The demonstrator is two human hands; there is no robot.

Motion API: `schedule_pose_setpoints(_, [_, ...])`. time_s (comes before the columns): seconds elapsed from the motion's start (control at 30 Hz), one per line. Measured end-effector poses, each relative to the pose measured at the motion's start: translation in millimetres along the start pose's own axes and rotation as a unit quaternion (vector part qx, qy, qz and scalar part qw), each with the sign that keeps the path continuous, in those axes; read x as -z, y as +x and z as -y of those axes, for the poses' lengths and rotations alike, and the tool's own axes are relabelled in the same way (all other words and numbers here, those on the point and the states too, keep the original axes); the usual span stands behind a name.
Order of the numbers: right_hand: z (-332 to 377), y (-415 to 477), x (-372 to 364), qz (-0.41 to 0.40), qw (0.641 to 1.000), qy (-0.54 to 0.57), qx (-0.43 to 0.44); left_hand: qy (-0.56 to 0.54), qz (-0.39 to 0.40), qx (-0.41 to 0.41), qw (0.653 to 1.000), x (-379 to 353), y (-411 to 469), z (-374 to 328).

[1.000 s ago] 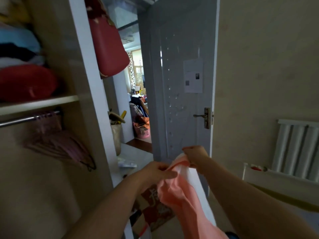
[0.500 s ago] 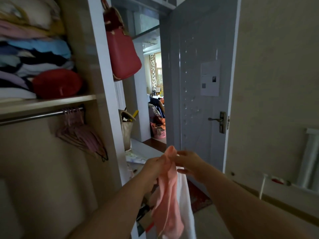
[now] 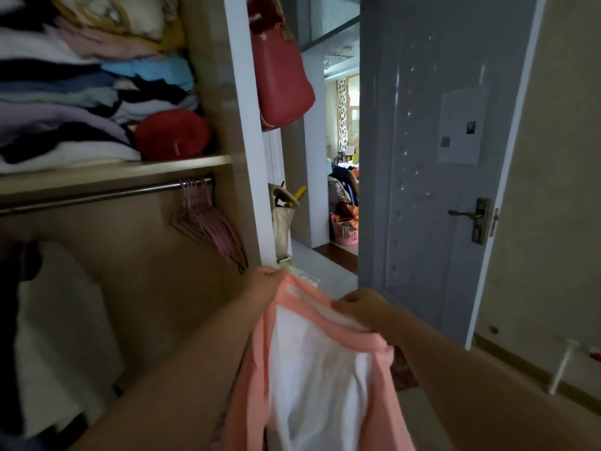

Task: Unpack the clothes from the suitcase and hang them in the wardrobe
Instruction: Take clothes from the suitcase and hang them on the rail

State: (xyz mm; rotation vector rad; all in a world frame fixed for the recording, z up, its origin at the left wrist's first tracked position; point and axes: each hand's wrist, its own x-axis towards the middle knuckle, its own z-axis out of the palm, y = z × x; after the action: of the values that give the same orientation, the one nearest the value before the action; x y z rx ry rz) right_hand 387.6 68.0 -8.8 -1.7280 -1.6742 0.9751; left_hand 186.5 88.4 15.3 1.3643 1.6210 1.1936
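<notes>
A pink garment (image 3: 325,379) with a white lining hangs spread between my hands in front of the open wardrobe. My left hand (image 3: 263,283) pinches its top edge on the left, near the wardrobe's white side panel (image 3: 240,131). My right hand (image 3: 364,309) grips the top edge on the right. Behind the hands, a bunch of empty pink hangers (image 3: 208,222) hangs at the right end of the metal rail (image 3: 97,196). The suitcase is out of view.
Folded clothes and a red cushion (image 3: 172,133) fill the shelf above the rail. White and dark clothes (image 3: 55,336) hang at the lower left. A red handbag (image 3: 279,83) hangs outside the wardrobe. A grey door (image 3: 432,190) stands open on the right.
My hands have moved apart and spread the garment's top edge open, showing the white lining. The view has turned left toward the wardrobe, bringing the rail and hangers closer.
</notes>
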Motion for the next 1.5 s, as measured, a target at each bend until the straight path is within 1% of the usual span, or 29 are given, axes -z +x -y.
schedule_pose_setpoints(0.1, [8,2,-6,0.016,0.993,-0.103,0.062,0.010,-0.033,-0.008,0.999,19,-1,10])
schedule_pose_setpoints(0.2, [8,8,-11,0.012,0.972,-0.212,0.097,0.009,-0.058,-0.003,0.998,42,-2,24])
schedule_pose_setpoints(0.3, [5,11,-15,-0.026,0.935,-0.341,0.100,0.017,-0.080,-0.003,0.997,71,-1,35])
schedule_pose_setpoints(0.33, [8,11,-16,-0.050,0.927,-0.360,0.097,0.018,-0.086,-0.003,0.996,80,0,39])
schedule_pose_setpoints(0.37, [13,10,-19,-0.064,0.926,-0.361,0.091,0.017,-0.090,0.000,0.996,88,2,42])
schedule_pose_setpoints(0.4, [19,12,-23,-0.070,0.932,-0.344,0.089,0.013,-0.094,0.000,0.996,94,3,42])
schedule_pose_setpoints(0.43, [27,13,-29,-0.056,0.946,-0.308,0.090,0.003,-0.099,0.000,0.995,98,5,42])
schedule_pose_setpoints(0.47, [36,15,-37,-0.026,0.968,-0.234,0.085,-0.010,-0.107,0.000,0.994,101,9,43])
schedule_pose_setpoints(0.5, [45,15,-45,0.013,0.990,-0.124,0.067,-0.025,-0.117,0.001,0.993,102,15,44])
schedule_pose_setpoints(0.53, [54,17,-57,0.058,0.997,-0.001,0.043,-0.035,-0.130,0.005,0.991,104,22,47])
schedule_pose_setpoints(0.57, [61,19,-67,0.090,0.990,0.107,0.022,-0.039,-0.137,0.014,0.990,106,29,49])
schedule_pose_setpoints(0.63, [74,28,-86,0.114,0.962,0.249,-0.008,-0.045,-0.132,0.039,0.989,110,43,57])
schedule_pose_setpoints(0.67, [82,33,-95,0.110,0.948,0.297,-0.020,-0.052,-0.119,0.054,0.990,113,50,63])
schedule_pose_setpoints(0.73, [96,40,-108,0.075,0.936,0.342,-0.045,-0.045,-0.100,0.081,0.991,122,63,73])
schedule_pose_setpoints(0.87, [126,55,-129,0.018,0.938,0.343,-0.041,0.000,-0.086,0.121,0.989,147,105,87])
schedule_pose_setpoints(0.97, [142,68,-142,-0.011,0.948,0.318,-0.024,0.002,-0.084,0.122,0.989,156,141,79])
schedule_pose_setpoints(1.03, [153,77,-151,-0.027,0.953,0.300,-0.003,-0.006,-0.084,0.104,0.991,158,157,65])
schedule_pose_setpoints(1.17, [171,97,-165,-0.078,0.972,0.218,0.029,-0.023,-0.071,0.059,0.995,156,193,42])
schedule_pose_setpoints(1.3, [179,107,-172,-0.097,0.979,0.174,0.048,-0.029,-0.054,0.047,0.997,151,221,36])
schedule_pose_setpoints(1.37, [179,111,-174,-0.114,0.979,0.162,0.046,-0.041,-0.042,0.045,0.997,146,236,39])
schedule_pose_setpoints(1.5, [173,120,-176,-0.151,0.978,0.144,0.016,-0.058,-0.039,0.039,0.997,139,245,37])
